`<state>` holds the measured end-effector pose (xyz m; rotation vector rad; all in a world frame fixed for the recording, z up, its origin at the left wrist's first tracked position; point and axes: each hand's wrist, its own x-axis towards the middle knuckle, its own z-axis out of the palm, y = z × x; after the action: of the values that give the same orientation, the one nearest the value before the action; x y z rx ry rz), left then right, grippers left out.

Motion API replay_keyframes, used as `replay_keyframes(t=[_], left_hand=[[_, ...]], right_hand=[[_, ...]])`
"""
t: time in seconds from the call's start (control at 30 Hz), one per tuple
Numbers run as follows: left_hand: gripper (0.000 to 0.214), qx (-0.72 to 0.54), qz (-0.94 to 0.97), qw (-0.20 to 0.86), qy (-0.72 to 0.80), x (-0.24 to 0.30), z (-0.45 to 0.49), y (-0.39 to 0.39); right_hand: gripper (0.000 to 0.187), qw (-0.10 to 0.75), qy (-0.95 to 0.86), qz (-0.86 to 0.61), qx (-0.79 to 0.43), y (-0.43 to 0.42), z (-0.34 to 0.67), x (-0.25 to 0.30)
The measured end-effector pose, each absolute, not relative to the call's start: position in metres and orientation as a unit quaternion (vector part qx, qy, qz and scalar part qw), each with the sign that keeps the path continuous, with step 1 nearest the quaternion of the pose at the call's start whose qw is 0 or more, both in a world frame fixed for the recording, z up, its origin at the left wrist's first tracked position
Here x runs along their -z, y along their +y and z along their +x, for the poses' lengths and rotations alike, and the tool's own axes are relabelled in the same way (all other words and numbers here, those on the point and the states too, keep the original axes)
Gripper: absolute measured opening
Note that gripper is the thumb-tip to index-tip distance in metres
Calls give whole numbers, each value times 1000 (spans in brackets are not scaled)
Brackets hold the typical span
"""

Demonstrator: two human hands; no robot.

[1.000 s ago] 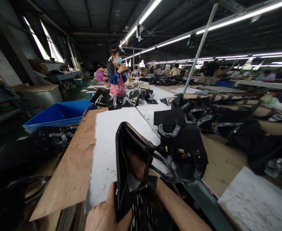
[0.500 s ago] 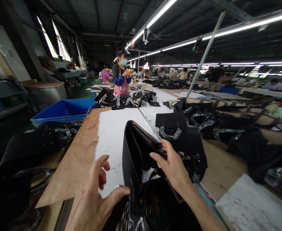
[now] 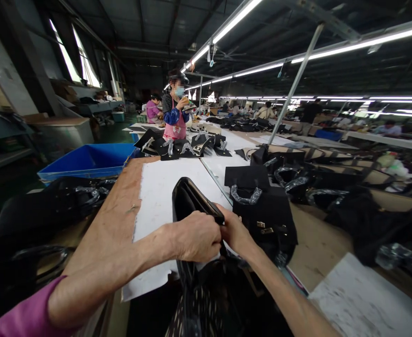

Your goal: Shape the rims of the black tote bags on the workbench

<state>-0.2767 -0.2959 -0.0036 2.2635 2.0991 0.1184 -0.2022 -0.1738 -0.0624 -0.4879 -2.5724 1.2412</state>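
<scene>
A black handbag [image 3: 183, 199] stands in front of me, its mouth seen from above and its lower part dark against my lap. My left hand [image 3: 199, 236] reaches across the opening and is closed on the bag's right edge, its fingers curled under and partly hidden. At the same edge, my right hand [image 3: 234, 231] grips from the outer side, with the fingertips hidden behind the bag. Just to the right lies another black handbag [image 3: 262, 213], with a plastic-wrapped handle and gold-coloured metal fittings.
White sheeting [image 3: 157, 201] covers part of the wooden table [image 3: 114, 210]. A blue bin [image 3: 86, 161] stands left. More black bags [image 3: 318, 182] lie at right, and black pieces [image 3: 181, 147] farther off. A co-worker in a pink apron [image 3: 173, 126] stands beyond.
My left hand has moved from the left of the bag across to its right edge and closed there. My right hand has shifted slightly down and closed on that edge.
</scene>
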Motion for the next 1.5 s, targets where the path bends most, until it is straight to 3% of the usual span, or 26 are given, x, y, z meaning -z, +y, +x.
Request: replay_keyframes(t=[0.13, 0.23, 0.33, 0.53, 0.73, 0.93, 1.27, 1.5], left_hand=[[14, 74, 655, 130, 741, -11, -286, -305], [12, 143, 601, 96, 780, -22, -297, -309], [15, 157, 553, 55, 817, -24, -310, -315], [16, 129, 545, 6, 829, -11, -333, -322], [10, 53, 679, -45, 731, -15, -332, -315], [40, -20, 757, -91, 647, -10, -335, -296], [10, 28, 717, -84, 691, 6, -348, -272], [21, -35, 704, -112, 701, 7, -364, -284]], right_hand=[[32, 108, -878, -97, -457, -162, -204, 53], [27, 82, -856, -50, -508, -141, -201, 42], [39, 78, -823, -63, -559, -117, -197, 39], [44, 79, -797, -65, -595, -100, -201, 54], [43, 75, -801, -46, -592, -107, -204, 54], [46, 102, -815, -56, -568, -107, -204, 62], [45, 114, -821, -45, -558, -108, -202, 64], [38, 194, -835, -87, -508, -121, -194, 72]])
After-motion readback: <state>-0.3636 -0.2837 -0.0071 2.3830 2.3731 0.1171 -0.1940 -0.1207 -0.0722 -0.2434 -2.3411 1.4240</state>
